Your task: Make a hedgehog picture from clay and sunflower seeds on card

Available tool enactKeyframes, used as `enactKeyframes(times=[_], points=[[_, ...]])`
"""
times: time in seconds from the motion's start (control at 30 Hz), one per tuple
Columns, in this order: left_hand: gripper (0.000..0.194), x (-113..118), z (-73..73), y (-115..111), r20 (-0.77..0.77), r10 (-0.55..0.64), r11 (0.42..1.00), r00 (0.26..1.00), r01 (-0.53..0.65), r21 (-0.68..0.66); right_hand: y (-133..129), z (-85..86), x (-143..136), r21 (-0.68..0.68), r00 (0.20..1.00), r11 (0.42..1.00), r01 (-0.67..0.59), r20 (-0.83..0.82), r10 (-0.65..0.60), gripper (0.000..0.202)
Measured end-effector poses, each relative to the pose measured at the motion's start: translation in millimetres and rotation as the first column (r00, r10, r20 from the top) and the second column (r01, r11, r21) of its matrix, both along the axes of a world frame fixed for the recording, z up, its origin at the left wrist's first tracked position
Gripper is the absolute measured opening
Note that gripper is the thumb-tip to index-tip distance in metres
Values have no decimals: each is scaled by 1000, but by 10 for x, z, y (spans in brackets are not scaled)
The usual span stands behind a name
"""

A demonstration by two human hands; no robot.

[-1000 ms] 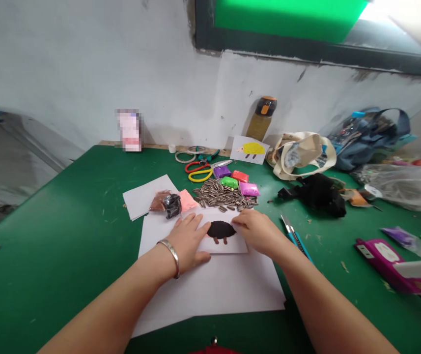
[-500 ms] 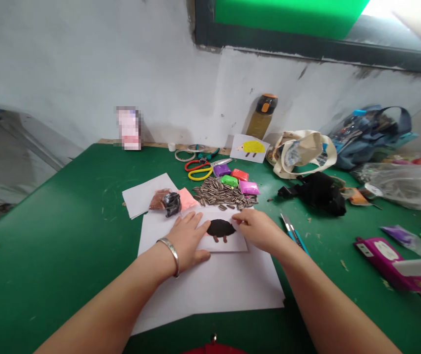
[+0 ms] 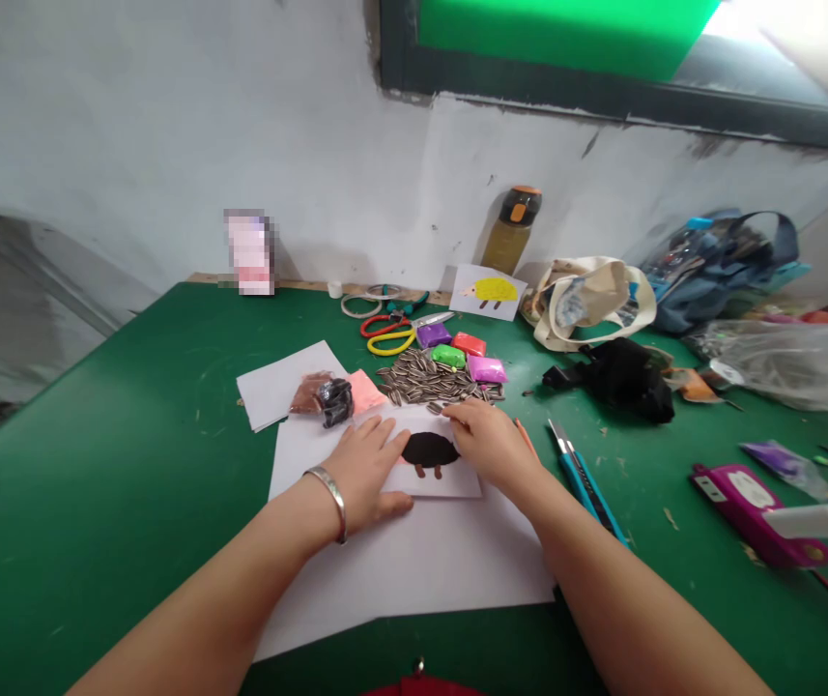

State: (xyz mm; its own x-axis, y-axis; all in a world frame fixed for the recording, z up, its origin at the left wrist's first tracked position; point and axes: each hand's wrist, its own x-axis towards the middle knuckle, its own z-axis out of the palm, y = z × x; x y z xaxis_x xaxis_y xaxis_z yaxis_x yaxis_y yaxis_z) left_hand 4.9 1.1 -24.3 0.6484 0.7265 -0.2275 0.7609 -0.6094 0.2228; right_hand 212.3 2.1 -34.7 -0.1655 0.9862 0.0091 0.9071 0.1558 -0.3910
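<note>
On the bench [image 3: 130, 435], from the left: a clear brown packet [image 3: 301, 398] with brown material inside, beside a crumpled black bundle [image 3: 336, 399] and a salmon packet [image 3: 368, 390]. Next, small wrapped packs beside and on a heap of striped seeds [image 3: 420, 379] — purple [image 3: 434, 334], green [image 3: 448, 355], red [image 3: 469, 344] and pink [image 3: 487, 369] ones. Farther back, by the wall, an upright bottle [image 3: 504, 246] with yellowish-brown contents; then a cream bag [image 3: 550, 333] with pale blue patterned material inside, partly hidden, and a blue bag [image 3: 681, 311] near a clear plastic bag [image 3: 776, 367], contents too unclear to tell.

Holding down the left part of a white card [image 3: 463, 483] with the left hand [image 3: 359, 478]: grip wide, fingers spread, thumb apart. Near the upper right of the black shape [image 3: 429, 449] on that card, the right hand [image 3: 492, 440], with fingers bent and gathered over the card. Cannot tell whether fully closed or holding anything.

Card lying on white sheets [image 3: 414, 570], in front of the seeds, between both hands. Left forearm slanting in from lower left, palm down, with a bracelet [image 3: 331, 493] at the wrist; right forearm slanting in from lower right, just beside a teal cutter [image 3: 587, 488], back of the hand upward.
</note>
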Motion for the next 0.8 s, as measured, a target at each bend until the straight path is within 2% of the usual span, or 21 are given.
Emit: enactKeyframes(times=[0.2, 0.43, 0.63, 0.8], points=[[53, -13, 105, 52, 38, -33, 999, 999, 33, 13, 196, 24, -104, 73, 989, 996, -47, 143, 36, 31], [42, -5, 88, 43, 71, -38, 999, 997, 36, 27, 315, 33, -248, 68, 946, 994, -80, 320, 55, 26], [50, -10, 68, 25, 70, -31, 999, 997, 29, 32, 316, -50, -213, 72, 964, 994, -81, 257, 60, 24], [43, -12, 73, 19, 78, -37, 999, 996, 35, 27, 324, -92, -149, 100, 979, 990, -104, 186, 84, 22]])
